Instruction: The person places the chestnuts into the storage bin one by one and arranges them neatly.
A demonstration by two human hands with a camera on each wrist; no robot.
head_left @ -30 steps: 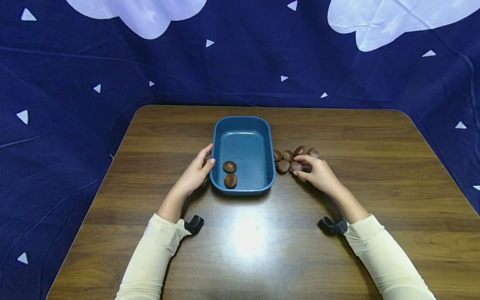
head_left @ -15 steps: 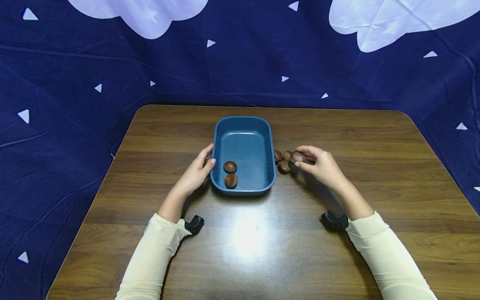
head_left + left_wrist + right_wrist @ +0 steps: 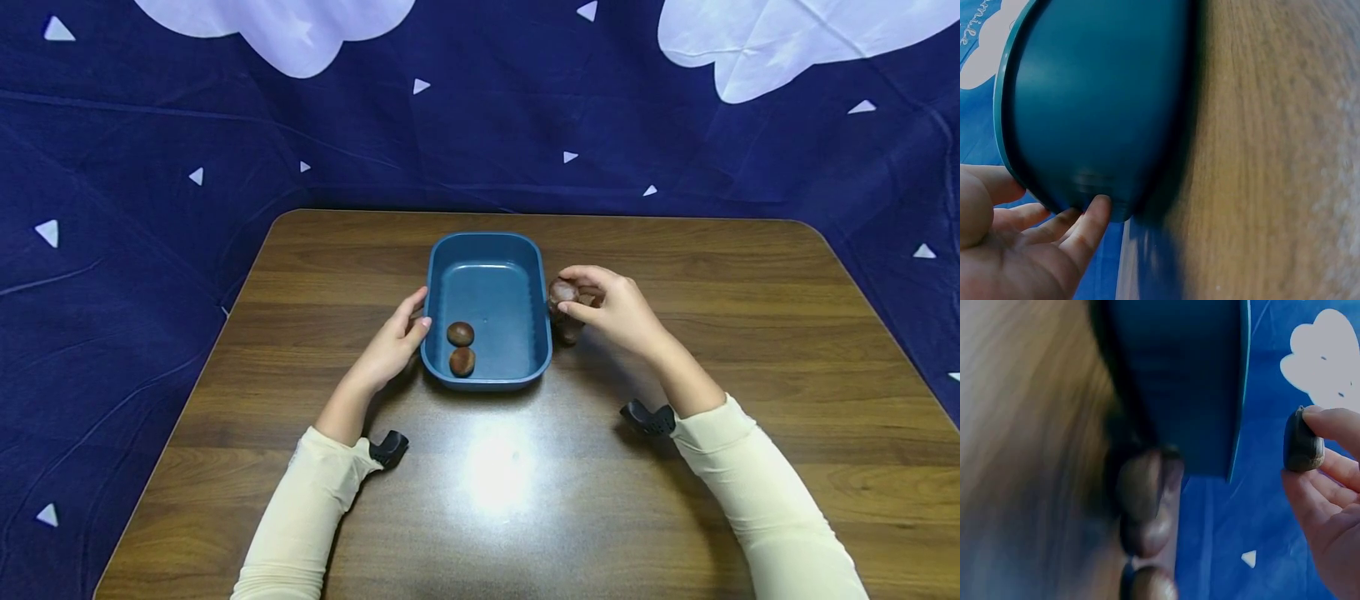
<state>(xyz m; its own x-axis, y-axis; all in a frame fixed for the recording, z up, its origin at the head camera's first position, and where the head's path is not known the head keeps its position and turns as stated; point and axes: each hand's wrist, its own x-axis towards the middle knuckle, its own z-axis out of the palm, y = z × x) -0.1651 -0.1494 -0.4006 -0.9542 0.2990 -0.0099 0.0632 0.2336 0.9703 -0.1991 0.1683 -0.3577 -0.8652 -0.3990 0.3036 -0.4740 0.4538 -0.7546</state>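
A blue plastic tub (image 3: 487,250) stands on the table with two chestnuts inside, one chestnut (image 3: 460,334) behind the other chestnut (image 3: 462,362). At the tub's left side my left hand (image 3: 386,350) rests its fingertips against the outer wall, thumb by the rim; the left wrist view shows the fingers (image 3: 1088,231) on that wall. Just right of the tub, my right hand (image 3: 622,312) pinches a chestnut (image 3: 1302,442) between thumb and fingers, raised off the table. Beneath it lie more chestnuts (image 3: 570,332), partly hidden by the hand; several chestnuts (image 3: 1147,531) show in the right wrist view.
The wooden table (image 3: 375,533) has a bright light reflection in front of the tub. A dark blue cloth (image 3: 480,125) with white clouds and triangles hangs behind the table. Black wrist cameras, such as the right camera (image 3: 648,418), sit below each hand.
My right hand has picked a chestnut from the group, lifted it and carried it left to beside the tub's right rim. My left hand and the tub have stayed put.
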